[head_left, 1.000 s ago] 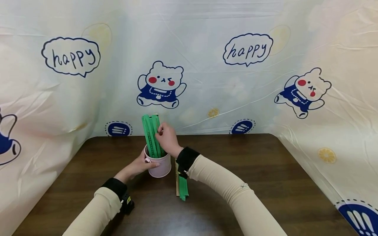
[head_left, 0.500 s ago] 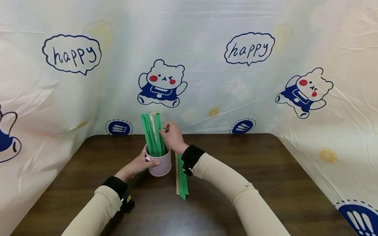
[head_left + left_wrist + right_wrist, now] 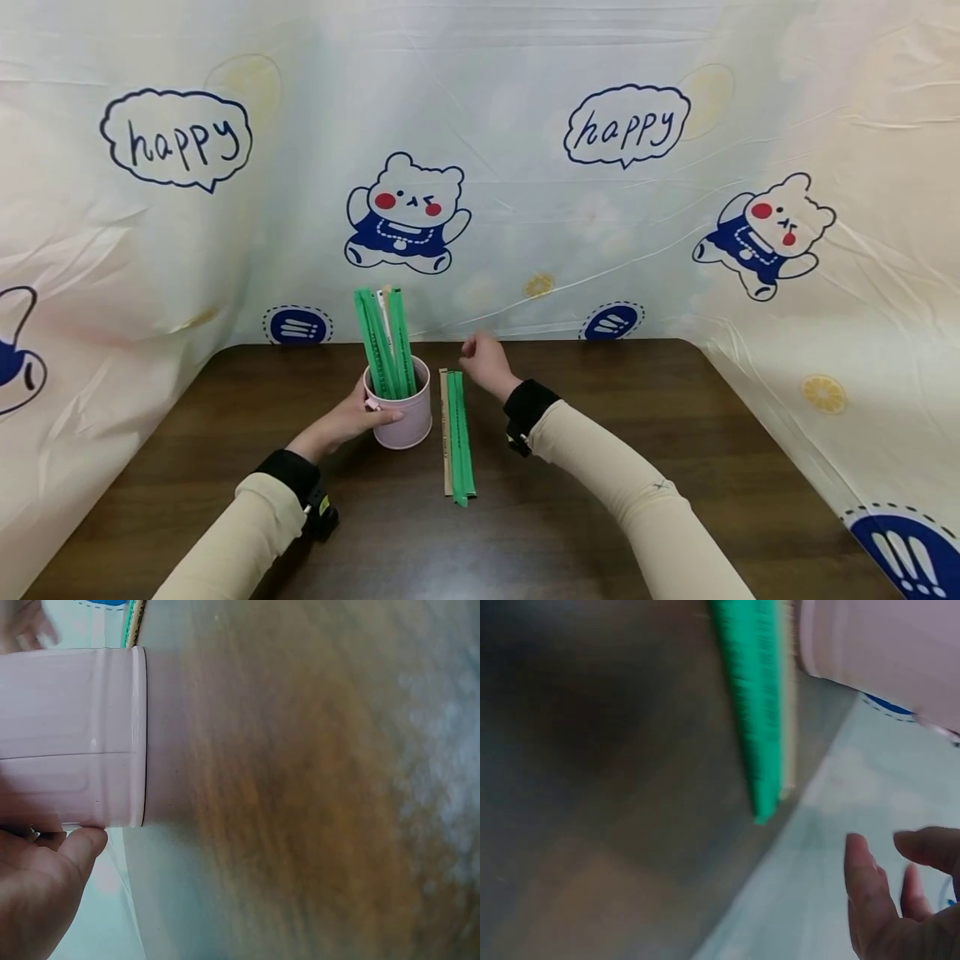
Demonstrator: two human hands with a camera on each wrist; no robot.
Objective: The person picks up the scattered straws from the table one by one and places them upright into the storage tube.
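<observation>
My left hand [image 3: 339, 423] grips the side of a pink metal bucket [image 3: 405, 425], its thumb lying along the wall. Long slim green wrapped sticks [image 3: 375, 350] lean upright in the bucket, with a white stick [image 3: 387, 321] and a tan tip among them. Right of the bucket, green wrapped sticks [image 3: 460, 437] lie flat on the table beside a tan stick [image 3: 446, 433]. Beyond their far end hovers my right hand [image 3: 487, 365]. In the right wrist view its thumb and fingers [image 3: 866, 885] stand apart, holding nothing. Dark print shows on the green wrappers [image 3: 757, 697].
The brown wooden table [image 3: 600, 467] has its far edge just behind the bucket. A pale cloth backdrop [image 3: 525, 225] with printed bears hangs behind and around it. Both wrists wear black camera bands [image 3: 531, 404].
My right hand has left the upright sticks in the bucket and moved right, past the loose sticks. A white stick now shows among the green ones. The left hand keeps its grip.
</observation>
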